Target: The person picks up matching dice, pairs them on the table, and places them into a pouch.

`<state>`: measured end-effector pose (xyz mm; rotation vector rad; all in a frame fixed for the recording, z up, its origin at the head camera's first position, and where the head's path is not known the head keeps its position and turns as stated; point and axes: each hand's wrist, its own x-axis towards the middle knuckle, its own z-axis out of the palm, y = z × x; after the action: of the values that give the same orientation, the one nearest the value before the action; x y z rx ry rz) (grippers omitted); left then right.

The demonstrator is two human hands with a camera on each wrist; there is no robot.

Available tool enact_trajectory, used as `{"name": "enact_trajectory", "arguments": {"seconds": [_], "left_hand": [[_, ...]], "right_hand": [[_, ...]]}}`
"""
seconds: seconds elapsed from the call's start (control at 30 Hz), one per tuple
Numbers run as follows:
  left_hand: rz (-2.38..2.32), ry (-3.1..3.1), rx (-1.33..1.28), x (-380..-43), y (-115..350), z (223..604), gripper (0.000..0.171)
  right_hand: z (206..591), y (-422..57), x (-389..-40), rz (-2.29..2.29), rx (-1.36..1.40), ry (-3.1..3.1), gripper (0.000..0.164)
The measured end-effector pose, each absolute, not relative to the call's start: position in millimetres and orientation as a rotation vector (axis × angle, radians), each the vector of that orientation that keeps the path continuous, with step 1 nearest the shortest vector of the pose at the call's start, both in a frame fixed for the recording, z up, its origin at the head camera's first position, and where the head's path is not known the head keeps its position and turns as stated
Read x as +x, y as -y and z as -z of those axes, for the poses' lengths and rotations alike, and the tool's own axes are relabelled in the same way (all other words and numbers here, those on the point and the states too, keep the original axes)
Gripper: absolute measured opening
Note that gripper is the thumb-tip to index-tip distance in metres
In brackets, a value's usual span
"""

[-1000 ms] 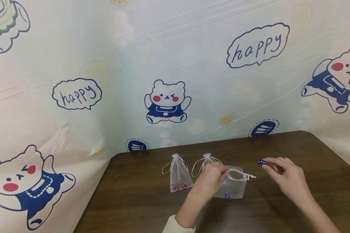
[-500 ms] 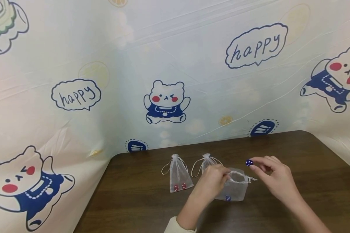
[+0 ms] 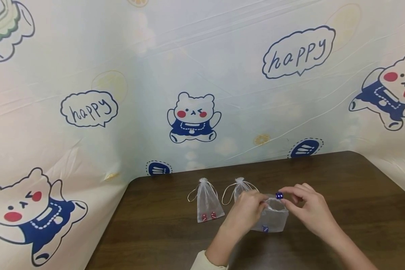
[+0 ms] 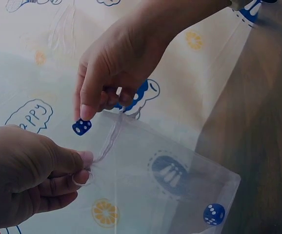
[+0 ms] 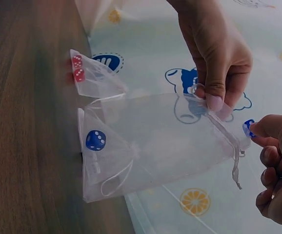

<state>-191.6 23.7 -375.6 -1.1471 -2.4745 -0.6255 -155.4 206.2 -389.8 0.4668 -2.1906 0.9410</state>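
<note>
My left hand (image 3: pixel 244 210) pinches the rim of a white sheer drawstring bag (image 3: pixel 273 220), whose mouth gapes upward. Low in this bag lies one blue die (image 4: pixel 214 214) with white pips. Between thumb and forefinger, my right hand (image 3: pixel 308 204) holds another blue die (image 3: pixel 279 195) at the far side of the bag's mouth. In the right wrist view, the bag's cord (image 5: pixel 236 168) dangles close to the right fingers. The left hand partly hides the bag's left side in the head view.
A tied sheer bag (image 3: pixel 207 198) with two red dice (image 5: pixel 78 68) lies to the left on the dark wooden table (image 3: pixel 148 225). A second tied bag (image 3: pixel 239 186) sits behind my left hand. A printed cloth (image 3: pixel 195 45) hangs behind the table.
My right hand has moved left with the blue die, from right of the bag to its mouth. The left hand keeps its pinch on the rim, almost unmoved.
</note>
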Motion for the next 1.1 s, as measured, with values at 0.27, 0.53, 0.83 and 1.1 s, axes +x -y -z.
{"name": "enact_trajectory", "arguments": {"seconds": [0.27, 0.53, 0.83, 1.1], "left_hand": [[0.625, 2.446, -1.144, -193, -23, 377, 0.013], [0.616, 2.43, -1.147, -194, -22, 375, 0.011], [0.634, 2.38, -1.171, -194, -20, 376, 0.012], [0.602, 2.34, -1.182, -193, -19, 376, 0.014]], "right_hand": [[389, -207, -155, -0.926, 0.448, 2.181, 0.035], [392, -215, -154, -0.949, 0.386, 2.171, 0.03], [398, -239, -147, -1.089, 0.205, 2.371, 0.01], [412, -248, -143, -1.159, 0.286, 2.547, 0.014]]}}
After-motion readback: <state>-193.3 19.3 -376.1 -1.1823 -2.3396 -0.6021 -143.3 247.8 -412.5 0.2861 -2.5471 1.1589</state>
